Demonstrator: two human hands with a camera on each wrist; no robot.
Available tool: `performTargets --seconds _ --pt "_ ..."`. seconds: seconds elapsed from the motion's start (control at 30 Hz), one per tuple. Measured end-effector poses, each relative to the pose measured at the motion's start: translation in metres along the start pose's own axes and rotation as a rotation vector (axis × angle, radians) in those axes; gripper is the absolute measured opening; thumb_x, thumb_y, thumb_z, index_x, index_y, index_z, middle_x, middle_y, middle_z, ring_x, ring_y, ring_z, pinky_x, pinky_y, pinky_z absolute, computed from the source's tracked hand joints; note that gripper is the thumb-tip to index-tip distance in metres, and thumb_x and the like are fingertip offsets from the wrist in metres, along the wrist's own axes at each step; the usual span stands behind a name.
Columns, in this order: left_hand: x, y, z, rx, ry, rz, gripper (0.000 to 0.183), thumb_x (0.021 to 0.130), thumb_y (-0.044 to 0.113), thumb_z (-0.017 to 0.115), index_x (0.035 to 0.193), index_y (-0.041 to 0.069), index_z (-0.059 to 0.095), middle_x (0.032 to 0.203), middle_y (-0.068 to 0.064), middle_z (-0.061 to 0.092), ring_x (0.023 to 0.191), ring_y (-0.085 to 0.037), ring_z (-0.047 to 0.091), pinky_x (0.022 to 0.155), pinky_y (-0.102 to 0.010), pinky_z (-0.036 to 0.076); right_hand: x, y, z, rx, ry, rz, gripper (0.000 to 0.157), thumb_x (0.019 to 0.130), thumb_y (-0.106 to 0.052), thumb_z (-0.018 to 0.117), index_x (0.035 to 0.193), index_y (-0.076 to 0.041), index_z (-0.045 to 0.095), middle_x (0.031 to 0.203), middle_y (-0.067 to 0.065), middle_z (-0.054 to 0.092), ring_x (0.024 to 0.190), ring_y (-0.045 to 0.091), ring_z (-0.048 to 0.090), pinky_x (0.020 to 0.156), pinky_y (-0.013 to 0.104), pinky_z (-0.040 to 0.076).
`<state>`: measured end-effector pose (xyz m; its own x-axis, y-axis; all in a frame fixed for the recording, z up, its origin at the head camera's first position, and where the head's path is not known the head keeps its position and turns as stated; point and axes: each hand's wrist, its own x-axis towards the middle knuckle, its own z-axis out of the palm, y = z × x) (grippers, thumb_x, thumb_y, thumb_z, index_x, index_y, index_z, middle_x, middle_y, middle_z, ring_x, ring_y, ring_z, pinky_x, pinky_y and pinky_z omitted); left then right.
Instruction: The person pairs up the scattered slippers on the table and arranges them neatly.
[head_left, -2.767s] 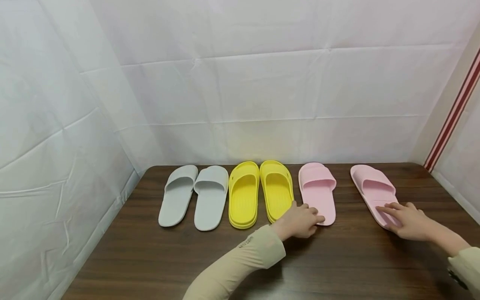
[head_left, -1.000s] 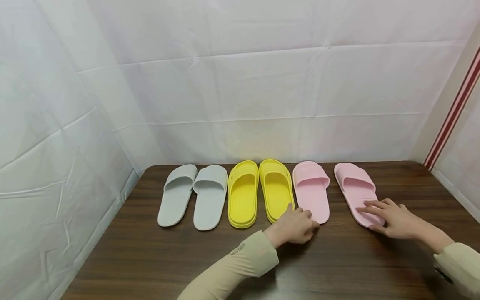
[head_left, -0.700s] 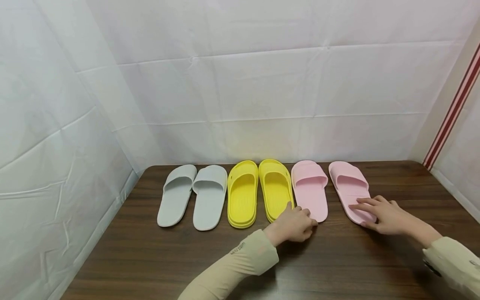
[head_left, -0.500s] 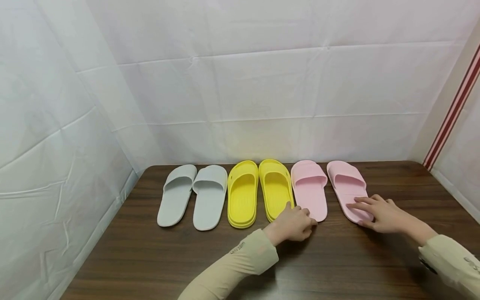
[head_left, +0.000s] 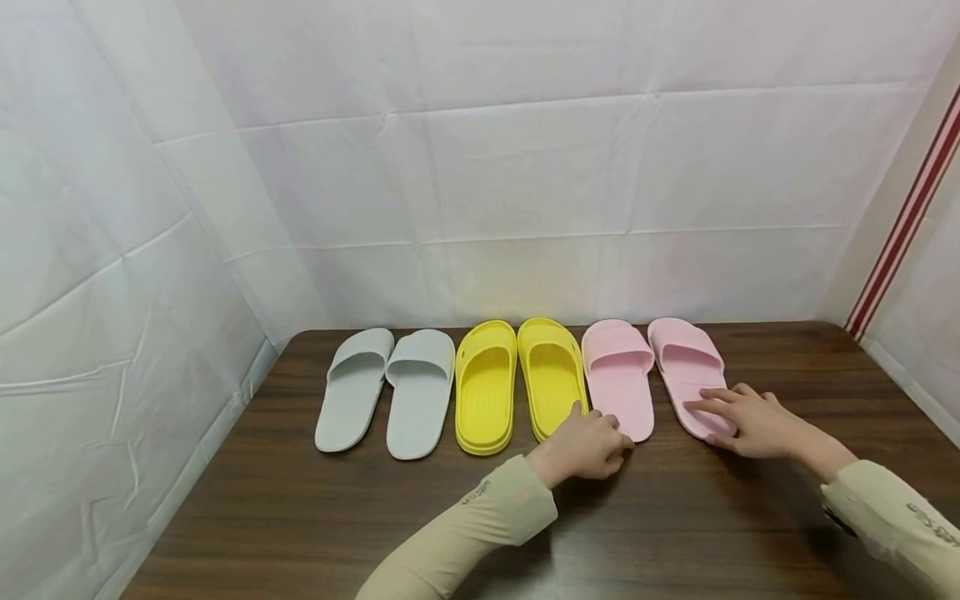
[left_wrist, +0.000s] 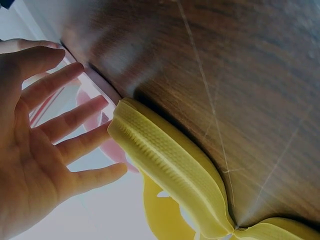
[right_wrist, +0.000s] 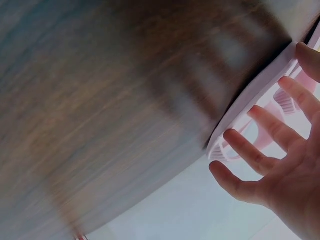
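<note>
Two pink slippers lie side by side at the right of the row in the head view. My left hand (head_left: 587,447) is at the heel of the left pink slipper (head_left: 628,396), its fingers spread in the left wrist view. The right pink slipper (head_left: 686,371) lies a little apart from it, toes angled left. On its heel rest fingers of my right hand (head_left: 757,427), the thumb at the near edge; the right wrist view shows these fingers spread. Beside my left hand are two yellow slippers (head_left: 483,400), the right one's heel partly hidden behind that hand.
Two grey slippers (head_left: 420,400) stand left of the yellow ones. All toes point to the far edge of the dark wooden table (head_left: 300,533). A white cloth (head_left: 525,183) hangs behind, and a red-striped strip (head_left: 911,217) runs down at the right.
My right hand has slid the right pink slipper leftward, closer to the other pink one. The left pink slipper has shifted slightly left, against the yellow one, with my left hand at its heel.
</note>
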<state>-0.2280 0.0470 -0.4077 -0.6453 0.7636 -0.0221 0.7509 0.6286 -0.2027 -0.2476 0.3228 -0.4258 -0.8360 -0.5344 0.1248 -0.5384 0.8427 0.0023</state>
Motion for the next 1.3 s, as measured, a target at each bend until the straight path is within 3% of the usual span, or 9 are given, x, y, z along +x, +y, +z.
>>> performTargets --seconds 0.7,0.9,1.3 --pt "-0.004 -0.011 0.016 -0.005 0.018 0.04 0.035 0.086 0.037 0.052 0.121 0.036 0.052 0.116 0.008 0.053 0.107 -0.012 0.05 0.097 -0.048 0.035 0.008 -0.004 0.0 -0.025 -0.006 -0.006 0.046 0.079 -0.038 0.062 0.121 -0.022 0.055 0.124 0.013 0.053 0.097 0.031 0.05 0.065 0.049 0.037" --pt "-0.003 -0.011 0.016 -0.018 -0.007 0.029 0.038 0.087 0.039 0.051 0.125 0.038 0.049 0.126 0.008 0.049 0.114 -0.012 0.046 0.099 -0.048 0.033 0.008 -0.003 0.0 -0.023 -0.006 -0.011 0.046 0.079 -0.041 0.061 0.121 -0.022 0.055 0.124 0.012 0.053 0.097 0.03 0.05 0.064 0.047 0.037" --pt "-0.004 -0.01 0.015 -0.012 -0.016 0.012 0.038 0.087 0.04 0.051 0.125 0.037 0.049 0.126 0.007 0.049 0.115 -0.013 0.046 0.099 -0.049 0.033 0.007 -0.004 0.0 -0.02 0.005 -0.001 0.046 0.079 -0.04 0.062 0.12 -0.022 0.055 0.123 0.012 0.053 0.1 0.034 0.049 0.065 0.051 0.037"
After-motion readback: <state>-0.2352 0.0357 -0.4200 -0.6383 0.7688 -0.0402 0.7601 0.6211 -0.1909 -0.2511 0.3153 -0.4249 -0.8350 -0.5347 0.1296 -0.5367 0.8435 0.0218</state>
